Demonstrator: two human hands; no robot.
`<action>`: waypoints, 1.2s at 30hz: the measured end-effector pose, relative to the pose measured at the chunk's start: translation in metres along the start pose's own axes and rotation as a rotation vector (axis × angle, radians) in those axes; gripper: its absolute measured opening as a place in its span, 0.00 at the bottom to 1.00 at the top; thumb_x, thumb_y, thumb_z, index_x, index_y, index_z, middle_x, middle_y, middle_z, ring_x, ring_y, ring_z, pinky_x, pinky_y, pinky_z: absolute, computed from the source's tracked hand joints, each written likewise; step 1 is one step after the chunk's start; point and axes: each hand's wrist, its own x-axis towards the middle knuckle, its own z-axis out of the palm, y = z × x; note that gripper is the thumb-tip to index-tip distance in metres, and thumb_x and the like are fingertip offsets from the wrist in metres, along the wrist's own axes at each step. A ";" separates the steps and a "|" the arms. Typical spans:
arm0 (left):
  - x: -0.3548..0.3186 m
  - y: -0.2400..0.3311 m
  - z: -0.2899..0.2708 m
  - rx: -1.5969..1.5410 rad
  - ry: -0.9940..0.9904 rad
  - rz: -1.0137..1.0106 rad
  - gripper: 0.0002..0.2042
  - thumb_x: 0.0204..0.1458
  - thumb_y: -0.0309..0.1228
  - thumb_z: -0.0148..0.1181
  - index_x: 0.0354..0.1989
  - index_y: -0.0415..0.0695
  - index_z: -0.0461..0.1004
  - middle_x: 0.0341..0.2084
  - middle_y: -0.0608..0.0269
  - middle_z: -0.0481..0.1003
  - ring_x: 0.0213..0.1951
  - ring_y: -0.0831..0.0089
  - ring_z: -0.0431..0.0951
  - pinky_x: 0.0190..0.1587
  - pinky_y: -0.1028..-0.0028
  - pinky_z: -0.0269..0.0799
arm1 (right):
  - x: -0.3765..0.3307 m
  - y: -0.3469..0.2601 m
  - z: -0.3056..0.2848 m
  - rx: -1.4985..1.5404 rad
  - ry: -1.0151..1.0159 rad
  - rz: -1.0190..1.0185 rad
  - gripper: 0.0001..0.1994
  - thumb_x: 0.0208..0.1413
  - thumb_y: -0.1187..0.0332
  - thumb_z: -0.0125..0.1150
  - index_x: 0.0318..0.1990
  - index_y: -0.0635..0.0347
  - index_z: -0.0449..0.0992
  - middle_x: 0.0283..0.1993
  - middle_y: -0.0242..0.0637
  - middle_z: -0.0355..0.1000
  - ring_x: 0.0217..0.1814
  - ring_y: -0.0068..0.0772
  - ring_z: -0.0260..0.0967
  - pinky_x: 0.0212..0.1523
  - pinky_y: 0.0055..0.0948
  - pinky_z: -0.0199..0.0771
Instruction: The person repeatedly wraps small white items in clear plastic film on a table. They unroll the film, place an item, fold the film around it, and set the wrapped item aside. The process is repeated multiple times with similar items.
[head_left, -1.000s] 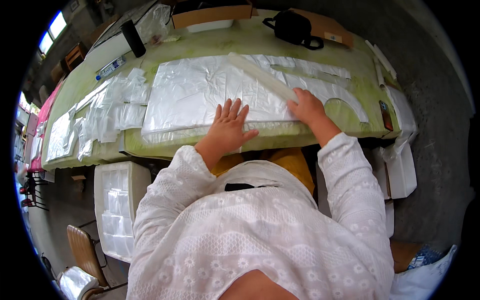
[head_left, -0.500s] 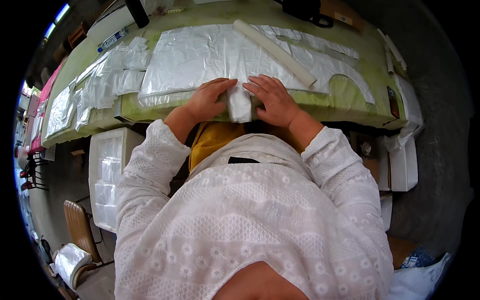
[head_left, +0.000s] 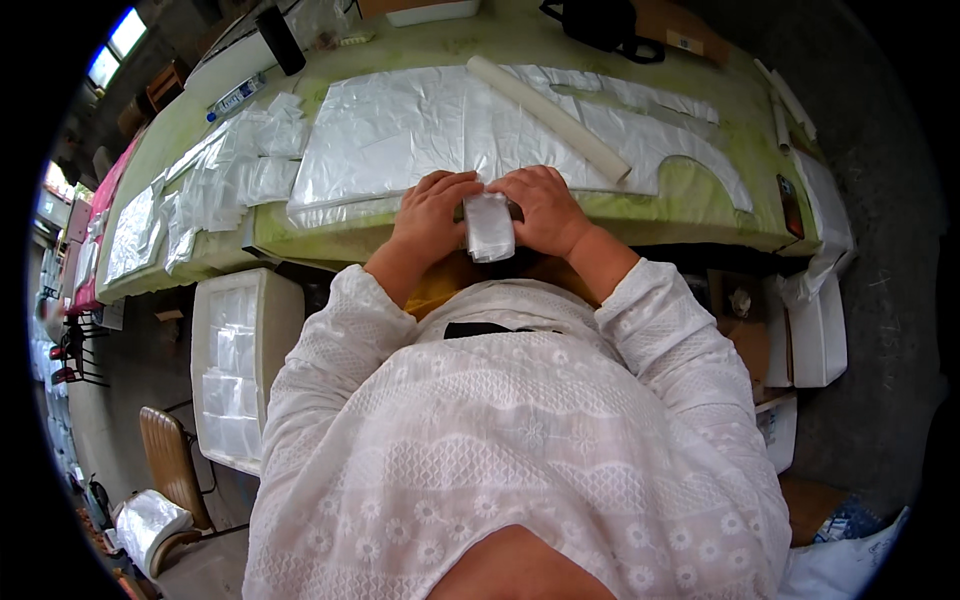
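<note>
A small bundle of folded clear plastic apron (head_left: pixel 489 230) lies at the table's front edge, its near end hanging toward my body. My left hand (head_left: pixel 432 215) grips its left side with curled fingers. From the other side my right hand (head_left: pixel 546 210) closes on it, fingertips bent over its far end. Just beyond my hands, a stack of flat plastic aprons (head_left: pixel 385 125) spreads over the table, with curved cut-outs at its right. Across the stack rests a pale cardboard tube (head_left: pixel 550 118), slanting down to the right.
Folded plastic packets (head_left: pixel 270 180) pile up on the green-covered table (head_left: pixel 430 42) at left, near a bottle (head_left: pixel 236 97) and a black cylinder (head_left: pixel 280 40). A phone (head_left: pixel 790 205) sits by the right edge. Below left, a white foam box (head_left: pixel 285 320) holds packets; a chair (head_left: pixel 170 460) stands behind.
Both hands have drawn closer together and curled around the plastic, which now looks shorter and more compact. The whole view has shifted slightly.
</note>
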 end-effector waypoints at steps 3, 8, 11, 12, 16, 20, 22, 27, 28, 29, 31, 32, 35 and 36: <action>0.004 -0.004 -0.001 -0.041 -0.044 -0.009 0.23 0.48 0.32 0.67 0.56 0.53 0.79 0.60 0.73 0.75 0.63 0.62 0.71 0.66 0.62 0.64 | 0.007 0.007 -0.006 -0.026 -0.153 0.066 0.14 0.48 0.59 0.69 0.43 0.48 0.83 0.48 0.33 0.77 0.55 0.42 0.71 0.59 0.44 0.64; 0.020 -0.009 -0.006 -0.130 -0.062 -0.110 0.21 0.53 0.36 0.66 0.56 0.51 0.79 0.51 0.66 0.81 0.56 0.61 0.77 0.59 0.63 0.73 | 0.024 0.020 -0.004 0.072 -0.206 0.256 0.13 0.54 0.60 0.66 0.44 0.55 0.82 0.38 0.39 0.76 0.46 0.47 0.73 0.49 0.42 0.72; 0.030 -0.005 -0.011 -0.289 -0.086 -0.322 0.25 0.55 0.38 0.67 0.62 0.50 0.74 0.43 0.59 0.83 0.43 0.64 0.82 0.49 0.65 0.77 | 0.037 0.025 -0.002 0.185 -0.177 0.393 0.14 0.60 0.55 0.60 0.42 0.53 0.83 0.37 0.43 0.79 0.42 0.48 0.76 0.46 0.44 0.74; 0.031 -0.004 -0.011 -0.315 -0.062 -0.354 0.27 0.55 0.38 0.67 0.64 0.50 0.72 0.42 0.60 0.84 0.41 0.65 0.82 0.47 0.66 0.77 | 0.043 0.017 -0.007 0.289 -0.191 0.506 0.15 0.61 0.54 0.59 0.42 0.55 0.82 0.37 0.43 0.80 0.43 0.47 0.77 0.47 0.43 0.75; 0.032 -0.001 -0.003 -0.321 0.039 -0.430 0.32 0.55 0.38 0.66 0.69 0.50 0.64 0.38 0.63 0.83 0.36 0.68 0.83 0.43 0.66 0.78 | 0.060 0.025 -0.003 0.371 -0.213 0.696 0.18 0.63 0.53 0.60 0.41 0.61 0.81 0.37 0.39 0.81 0.39 0.33 0.77 0.43 0.36 0.74; 0.031 0.004 0.000 -0.252 0.118 -0.469 0.31 0.56 0.40 0.63 0.69 0.50 0.63 0.32 0.65 0.83 0.38 0.62 0.83 0.44 0.62 0.78 | 0.087 0.020 -0.008 0.142 -0.483 0.775 0.20 0.64 0.49 0.55 0.46 0.55 0.83 0.42 0.42 0.82 0.45 0.44 0.79 0.49 0.42 0.76; 0.038 0.006 -0.006 -0.189 0.003 -0.506 0.32 0.55 0.38 0.64 0.69 0.49 0.63 0.37 0.64 0.82 0.41 0.63 0.82 0.47 0.61 0.76 | 0.098 0.017 -0.009 0.038 -0.563 0.776 0.21 0.64 0.48 0.55 0.47 0.54 0.83 0.43 0.41 0.82 0.47 0.45 0.79 0.50 0.42 0.76; 0.043 -0.007 0.008 0.128 0.079 -0.035 0.36 0.57 0.45 0.62 0.73 0.47 0.58 0.62 0.56 0.70 0.65 0.56 0.67 0.66 0.53 0.60 | 0.097 0.028 0.003 0.017 -0.515 0.720 0.21 0.63 0.48 0.54 0.42 0.57 0.83 0.39 0.41 0.81 0.42 0.44 0.78 0.47 0.42 0.75; 0.044 -0.003 0.008 0.124 0.012 -0.008 0.37 0.58 0.47 0.61 0.73 0.46 0.57 0.67 0.55 0.65 0.70 0.54 0.61 0.70 0.50 0.54 | 0.093 0.031 0.005 0.021 -0.469 0.693 0.22 0.63 0.48 0.55 0.40 0.59 0.82 0.36 0.42 0.81 0.39 0.43 0.78 0.45 0.42 0.74; 0.047 0.001 0.006 0.121 -0.055 0.020 0.38 0.59 0.50 0.59 0.74 0.45 0.56 0.72 0.54 0.60 0.74 0.52 0.54 0.73 0.48 0.48 | 0.091 0.037 0.005 0.053 -0.486 0.695 0.22 0.62 0.48 0.55 0.40 0.59 0.82 0.36 0.42 0.81 0.39 0.42 0.78 0.44 0.41 0.74; 0.051 0.004 0.003 0.115 -0.176 -0.105 0.43 0.58 0.57 0.57 0.75 0.43 0.54 0.75 0.51 0.55 0.77 0.54 0.48 0.76 0.47 0.40 | 0.095 0.035 -0.003 0.123 -0.525 0.690 0.21 0.61 0.49 0.57 0.40 0.60 0.82 0.36 0.42 0.81 0.38 0.41 0.77 0.43 0.39 0.74; 0.050 0.004 0.005 0.137 -0.185 -0.113 0.43 0.58 0.58 0.57 0.75 0.43 0.54 0.75 0.51 0.54 0.77 0.54 0.47 0.76 0.48 0.39 | 0.093 0.034 -0.006 0.157 -0.551 0.697 0.21 0.60 0.49 0.57 0.41 0.59 0.83 0.39 0.43 0.81 0.40 0.42 0.78 0.45 0.40 0.75; 0.054 0.005 0.006 0.180 -0.198 -0.148 0.44 0.57 0.60 0.57 0.75 0.43 0.54 0.76 0.51 0.53 0.78 0.55 0.46 0.76 0.48 0.38 | 0.088 0.031 -0.010 0.238 -0.579 0.708 0.19 0.57 0.51 0.59 0.42 0.57 0.83 0.42 0.44 0.82 0.43 0.45 0.79 0.46 0.41 0.77; 0.055 0.006 0.006 0.190 -0.203 -0.158 0.45 0.57 0.60 0.57 0.75 0.43 0.54 0.76 0.50 0.53 0.78 0.55 0.46 0.76 0.48 0.37 | 0.086 0.031 -0.010 0.254 -0.556 0.711 0.18 0.57 0.52 0.59 0.40 0.57 0.83 0.40 0.44 0.82 0.41 0.45 0.79 0.45 0.41 0.77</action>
